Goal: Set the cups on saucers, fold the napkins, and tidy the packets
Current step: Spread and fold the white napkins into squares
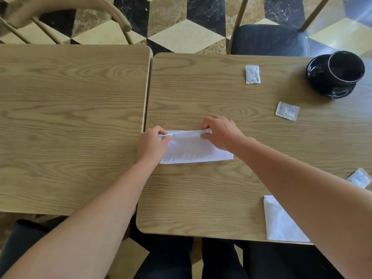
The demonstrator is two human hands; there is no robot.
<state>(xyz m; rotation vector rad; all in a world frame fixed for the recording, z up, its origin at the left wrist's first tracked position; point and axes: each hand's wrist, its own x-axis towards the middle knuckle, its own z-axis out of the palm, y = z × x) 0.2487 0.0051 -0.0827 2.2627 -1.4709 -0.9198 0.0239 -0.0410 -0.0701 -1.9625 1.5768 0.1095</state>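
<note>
A white napkin (192, 148) lies folded into a long strip on the right wooden table (221, 190). My left hand (152, 144) pinches its far left corner and my right hand (220, 132) pinches its far right corner. A black cup (345, 67) stands on a black saucer (330, 88) at the table's far right. Three small white packets lie loose: one (252, 74) near the far edge, one (287, 110) below the cup, one (359, 178) partly hidden behind my right forearm. A second white napkin (281, 220) lies at the near right edge, partly covered by my arm.
A second wooden table (70, 127) butts against the left side with a narrow gap between. A wooden chair (66, 19) stands beyond it and a dark-cushioned chair (269, 40) beyond the right table. My dark-trousered legs are below the near edge.
</note>
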